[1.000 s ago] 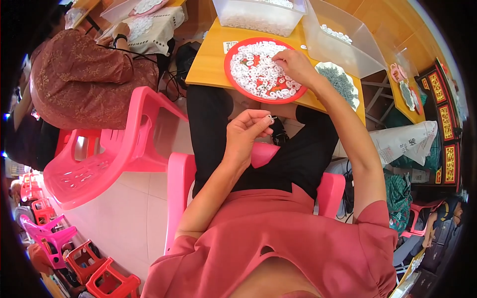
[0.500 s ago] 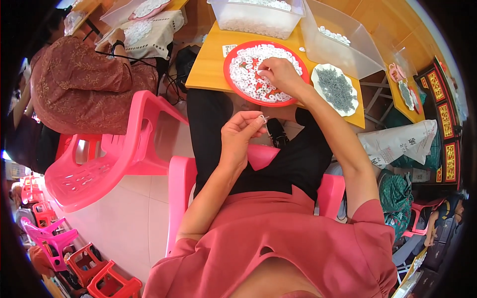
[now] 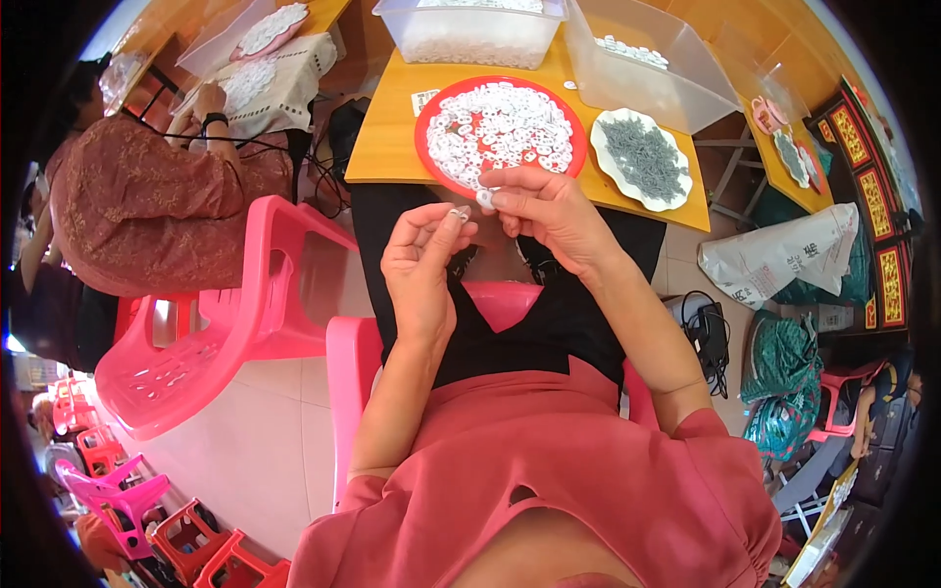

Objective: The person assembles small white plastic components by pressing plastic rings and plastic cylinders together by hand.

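Note:
Above my lap my left hand (image 3: 421, 269) is closed, its thumb and forefinger pinching a tiny whitish-grey piece (image 3: 459, 213) too small to make out fully. Just to its right, over the near rim of a red tray (image 3: 423, 147), my right hand (image 3: 554, 216) pinches a small white plastic piece with a hole (image 3: 484, 198). The two held pieces are close but apart. Many similar white pieces (image 3: 505, 113) are spread in the tray. On a white scalloped plate (image 3: 676, 201) to the right lies a heap of thin grey pin-like pieces (image 3: 639, 157).
Behind the tray, a clear plastic bin (image 3: 470, 39) holds more white pieces; another clear bin (image 3: 647, 83) stands to its right. The yellow table (image 3: 377, 157) ends before my knees. A pink chair (image 3: 216, 333) stands left, near a seated co-worker (image 3: 147, 206). A white sack (image 3: 779, 255) sits right.
My right hand has come back from the tray toward my left hand, bringing a white piece. My left hand has shifted slightly left and upward, still pinching. The whole view has shifted a little.

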`<control>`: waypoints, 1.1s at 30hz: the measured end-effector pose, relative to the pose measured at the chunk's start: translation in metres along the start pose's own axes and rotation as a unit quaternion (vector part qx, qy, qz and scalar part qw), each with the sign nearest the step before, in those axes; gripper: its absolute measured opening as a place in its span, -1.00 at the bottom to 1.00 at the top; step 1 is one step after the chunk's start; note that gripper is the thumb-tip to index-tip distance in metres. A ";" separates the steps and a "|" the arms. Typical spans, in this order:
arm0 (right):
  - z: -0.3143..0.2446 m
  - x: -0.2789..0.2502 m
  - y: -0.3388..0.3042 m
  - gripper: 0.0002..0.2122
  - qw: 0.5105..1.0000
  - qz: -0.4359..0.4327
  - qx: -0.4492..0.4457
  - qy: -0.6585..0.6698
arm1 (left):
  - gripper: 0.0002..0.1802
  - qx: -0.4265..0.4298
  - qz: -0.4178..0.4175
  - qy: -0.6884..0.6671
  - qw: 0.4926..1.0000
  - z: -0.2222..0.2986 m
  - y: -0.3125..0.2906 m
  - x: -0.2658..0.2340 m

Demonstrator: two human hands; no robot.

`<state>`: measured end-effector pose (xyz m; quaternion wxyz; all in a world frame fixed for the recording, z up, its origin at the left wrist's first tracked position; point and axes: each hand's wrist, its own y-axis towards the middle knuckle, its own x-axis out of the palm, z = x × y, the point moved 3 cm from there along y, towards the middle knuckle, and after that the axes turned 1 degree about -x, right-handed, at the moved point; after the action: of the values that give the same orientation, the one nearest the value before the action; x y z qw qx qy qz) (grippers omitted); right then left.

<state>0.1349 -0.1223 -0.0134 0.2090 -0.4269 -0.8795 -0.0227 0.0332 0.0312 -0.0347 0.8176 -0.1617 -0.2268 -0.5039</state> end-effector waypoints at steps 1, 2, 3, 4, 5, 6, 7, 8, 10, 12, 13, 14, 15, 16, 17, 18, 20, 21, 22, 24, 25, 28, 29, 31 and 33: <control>0.000 0.000 -0.001 -0.73 1.000 0.002 -0.010 -0.009 | -0.85 0.021 -0.005 0.012 1.000 0.001 -0.001 0.002; 0.000 -0.001 -0.003 -0.73 1.000 0.004 -0.020 -0.018 | -0.85 0.042 -0.009 0.024 0.999 0.002 -0.002 0.004; 0.000 -0.001 -0.004 -0.73 1.000 0.006 -0.021 -0.016 | -0.85 0.058 -0.029 0.028 0.998 0.002 -0.003 0.006; 0.000 0.000 -0.005 -0.75 0.999 0.007 -0.031 -0.024 | -0.85 0.056 -0.030 0.029 0.998 0.001 -0.004 0.008; -0.002 0.000 -0.007 -0.76 0.999 0.006 -0.041 -0.033 | -0.86 0.069 -0.045 0.043 0.996 0.002 -0.005 0.010; -0.004 0.000 -0.009 -0.76 0.999 0.007 -0.042 -0.031 | -0.87 0.082 -0.059 0.056 0.993 0.003 -0.006 0.013; -0.007 0.001 -0.011 -0.76 0.999 0.009 -0.039 -0.032 | -0.87 0.082 -0.059 0.057 0.993 0.002 -0.007 0.014; -0.010 0.002 -0.012 -0.77 0.999 0.011 -0.037 -0.032 | -0.87 0.087 -0.066 0.069 0.992 0.001 -0.007 0.015; -0.017 0.003 -0.015 -0.76 0.999 0.007 -0.036 -0.035 | -0.87 0.093 -0.073 0.081 0.990 0.001 -0.009 0.017; -0.020 0.004 -0.017 -0.76 0.999 0.004 -0.035 -0.038 | -0.87 0.063 -0.068 0.055 0.994 0.000 -0.010 0.019; -0.021 0.006 -0.018 -0.76 0.998 0.000 -0.053 -0.043 | -0.87 0.063 -0.069 0.055 0.994 0.001 -0.011 0.021; -0.022 0.007 -0.019 -0.75 0.996 -0.003 -0.071 -0.047 | -0.88 0.053 -0.062 0.036 0.996 0.001 -0.012 0.023; -0.022 0.007 -0.018 -0.75 0.996 -0.003 -0.071 -0.047 | -0.88 0.043 -0.056 0.016 0.997 0.001 -0.013 0.023; -0.021 0.006 -0.018 -0.76 0.994 -0.008 -0.087 -0.073 | -0.88 0.043 -0.056 0.016 0.997 0.001 -0.013 0.023; -0.021 0.006 -0.017 -0.76 0.990 -0.012 -0.102 -0.098 | -0.87 0.031 -0.058 0.014 0.998 0.000 -0.014 0.023; -0.020 0.006 -0.017 -0.76 0.990 -0.011 -0.102 -0.098 | -0.86 0.019 -0.061 0.012 0.998 -0.002 -0.014 0.023; -0.019 0.005 -0.017 -0.77 0.984 0.020 -0.118 -0.134 | -0.86 0.007 -0.061 0.002 0.998 -0.004 -0.014 0.023; -0.018 0.004 -0.017 -0.77 0.984 0.022 -0.118 -0.134 | -0.86 -0.004 -0.061 -0.008 0.998 -0.006 -0.014 0.024; -0.016 0.002 -0.016 -0.77 0.986 0.028 -0.109 -0.124 | -0.86 -0.005 -0.062 -0.008 0.998 -0.006 -0.014 0.024; -0.015 0.000 -0.015 -0.77 0.988 0.037 -0.099 -0.114 | -0.86 0.002 -0.047 0.002 0.999 -0.005 -0.013 0.022; -0.015 0.000 -0.016 -0.77 0.993 0.030 -0.076 -0.083 | -0.86 0.000 -0.048 0.002 0.999 -0.005 -0.012 0.022; -0.014 0.001 -0.014 -0.78 0.998 0.019 -0.042 -0.036 | -0.87 -0.005 -0.023 0.018 1.000 0.000 -0.009 0.022; -0.014 0.001 -0.014 -0.78 0.999 0.013 -0.032 -0.022 | -0.87 -0.010 -0.018 0.021 1.000 0.002 -0.008 0.023; -0.012 0.000 -0.013 -0.78 0.999 0.011 -0.031 -0.010 | -0.87 -0.016 -0.012 0.024 1.000 0.000 -0.009 0.023; -0.012 0.000 -0.014 -0.78 0.999 0.009 -0.031 0.001 | -0.87 -0.016 -0.012 0.022 1.000 0.000 -0.008 0.024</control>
<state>0.1285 -0.1338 -0.0001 0.1966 -0.4409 -0.8744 -0.0488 0.0356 0.0097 -0.0218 0.8135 -0.1609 -0.2023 -0.5209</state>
